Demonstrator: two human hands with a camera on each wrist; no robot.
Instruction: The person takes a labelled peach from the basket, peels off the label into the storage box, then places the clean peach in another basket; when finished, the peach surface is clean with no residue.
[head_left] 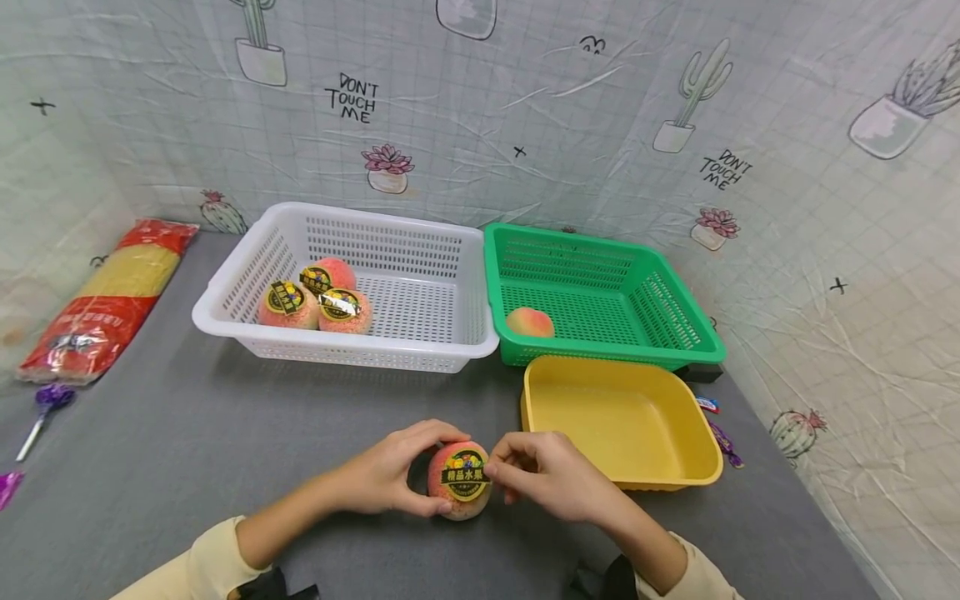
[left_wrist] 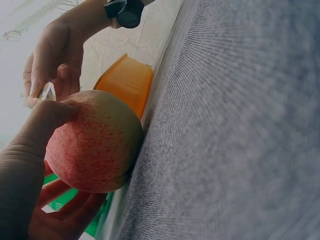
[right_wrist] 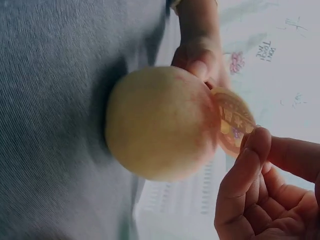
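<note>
My left hand (head_left: 382,475) holds a pink and cream peach (left_wrist: 95,145) low over the grey tabletop, thumb on the near side and fingers round the far side. A round black and gold sticker (head_left: 463,475) lies over the peach's upper face in the head view. My right hand (head_left: 551,479) pinches the edge of this sticker between thumb and forefinger. In the right wrist view the sticker (right_wrist: 235,120) stands away from the peach skin on the pinched side.
A white basket (head_left: 360,340) behind holds three stickered peaches (head_left: 347,323). A green basket (head_left: 607,350) has one plain peach (head_left: 530,322). Close to my right hand stands a yellow bin (head_left: 622,417). A red and yellow packet (head_left: 105,304) and a purple lollipop (head_left: 52,396) lie left.
</note>
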